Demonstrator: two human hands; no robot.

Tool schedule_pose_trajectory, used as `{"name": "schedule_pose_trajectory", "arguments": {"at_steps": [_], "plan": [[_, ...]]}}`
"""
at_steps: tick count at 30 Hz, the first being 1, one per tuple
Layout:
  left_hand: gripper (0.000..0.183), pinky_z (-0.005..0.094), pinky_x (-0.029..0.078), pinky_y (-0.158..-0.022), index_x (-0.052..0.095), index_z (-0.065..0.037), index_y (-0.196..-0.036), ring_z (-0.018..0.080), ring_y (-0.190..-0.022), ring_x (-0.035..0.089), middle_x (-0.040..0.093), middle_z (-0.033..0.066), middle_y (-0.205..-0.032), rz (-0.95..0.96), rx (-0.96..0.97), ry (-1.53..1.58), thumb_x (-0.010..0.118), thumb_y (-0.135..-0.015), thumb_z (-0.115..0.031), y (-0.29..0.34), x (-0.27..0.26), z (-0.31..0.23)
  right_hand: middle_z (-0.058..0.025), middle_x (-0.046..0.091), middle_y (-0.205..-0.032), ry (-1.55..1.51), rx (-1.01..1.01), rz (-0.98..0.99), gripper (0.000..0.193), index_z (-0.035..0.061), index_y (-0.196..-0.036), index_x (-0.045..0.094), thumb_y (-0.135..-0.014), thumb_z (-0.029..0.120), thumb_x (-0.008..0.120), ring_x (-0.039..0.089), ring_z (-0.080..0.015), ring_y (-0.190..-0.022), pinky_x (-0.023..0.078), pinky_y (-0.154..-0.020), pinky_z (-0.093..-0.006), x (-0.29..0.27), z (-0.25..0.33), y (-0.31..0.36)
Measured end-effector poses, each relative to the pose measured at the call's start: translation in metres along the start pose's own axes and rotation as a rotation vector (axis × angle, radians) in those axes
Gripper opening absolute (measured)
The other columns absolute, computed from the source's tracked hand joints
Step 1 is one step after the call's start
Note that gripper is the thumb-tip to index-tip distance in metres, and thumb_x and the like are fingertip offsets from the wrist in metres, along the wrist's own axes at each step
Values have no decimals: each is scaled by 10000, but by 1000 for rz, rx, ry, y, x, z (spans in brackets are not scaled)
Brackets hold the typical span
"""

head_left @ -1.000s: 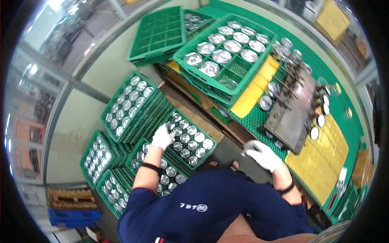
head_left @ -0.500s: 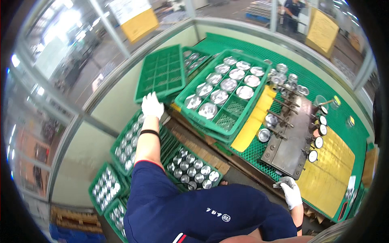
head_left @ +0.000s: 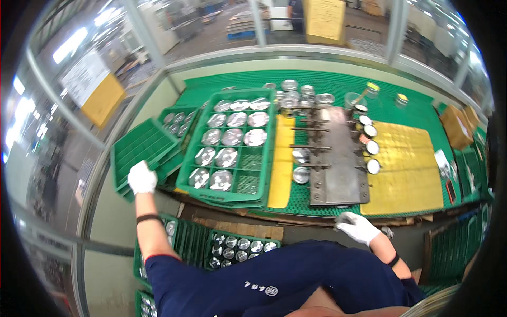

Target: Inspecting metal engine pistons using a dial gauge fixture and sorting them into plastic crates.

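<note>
My left hand [head_left: 142, 177], in a white glove, is closed on the near rim of an empty, divided green tray [head_left: 141, 145] at the bench's left end. That tray is tilted and partly overlaps another green tray [head_left: 168, 112] of shiny metal parts. Beside it, a larger green tray [head_left: 268, 113] holds round silvery parts [head_left: 232, 137] in most of its compartments. My right hand [head_left: 358, 227], also gloved, hangs before the bench's front edge, its loosely stretched fingers grey at the tips. Nearest to it is a metal gauge fixture [head_left: 338, 174] with a row of dials [head_left: 372, 147].
Loose metal parts [head_left: 290, 98] stand behind the fixture. A yellow mat [head_left: 406, 174] and a cardboard box [head_left: 455, 127] lie to the right. Low by my body, a green tray [head_left: 240, 248] holds more parts. Window frames [head_left: 296, 50] border the bench.
The view has turned to the right. With my left hand at its rim, the empty tray has shifted left and nearer, uncovering more of the tray behind. My right hand stays near the fixture's front.
</note>
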State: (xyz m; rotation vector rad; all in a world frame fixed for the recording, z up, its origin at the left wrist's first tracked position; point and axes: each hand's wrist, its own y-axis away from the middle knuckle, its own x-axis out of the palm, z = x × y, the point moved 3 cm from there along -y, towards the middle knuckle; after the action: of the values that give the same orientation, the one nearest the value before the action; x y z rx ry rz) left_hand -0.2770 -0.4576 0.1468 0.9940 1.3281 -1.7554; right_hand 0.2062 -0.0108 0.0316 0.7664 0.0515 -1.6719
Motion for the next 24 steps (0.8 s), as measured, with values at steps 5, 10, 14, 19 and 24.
{"name": "schedule_pose_trajectory", "arguments": {"at_steps": [5,10,14,19,24], "plan": [[280,502,530,-815,648,-34,-1010,407,-919,660,686,211,-997,-134,-145,-9,590,-796,-205,8,11,59,-165,694,-1103,72,-56,100,400,38,-1214,615,-936,325,627,659,-290,-1056,510,-929,-374,7,22,-22],[444,484,511,-862,631,-18,-1201,419,-978,650,680,240,-1078,-229,-413,212,580,-846,-280,24,-35,121,-199,683,-1137,153,-19,211,452,50,-1248,593,-934,377,596,658,-332,-1055,500,-925,-404,4,44,-37],[403,454,507,-875,633,-12,-1191,386,-992,648,678,219,-1080,-404,-298,205,588,-836,-197,104,-105,75,-139,685,-1177,306,-201,211,423,59,-1267,573,-954,345,582,648,-243,-1086,492,-956,-351,0,74,-57],[372,455,513,-841,646,-21,-1071,372,-918,626,650,167,-981,-413,150,299,604,-717,-127,211,-160,-103,-196,627,-1222,18,-419,162,506,39,-1323,528,-941,354,631,601,-329,-1154,476,-985,-429,18,121,-84],[421,413,527,-813,638,-38,-1065,332,-882,642,662,132,-1003,-91,441,432,686,-650,-88,267,-154,-196,-196,478,-1418,-355,-517,22,781,-19,-1515,268,-932,273,698,472,-263,-1321,388,-1107,-374,33,157,-70]]}}
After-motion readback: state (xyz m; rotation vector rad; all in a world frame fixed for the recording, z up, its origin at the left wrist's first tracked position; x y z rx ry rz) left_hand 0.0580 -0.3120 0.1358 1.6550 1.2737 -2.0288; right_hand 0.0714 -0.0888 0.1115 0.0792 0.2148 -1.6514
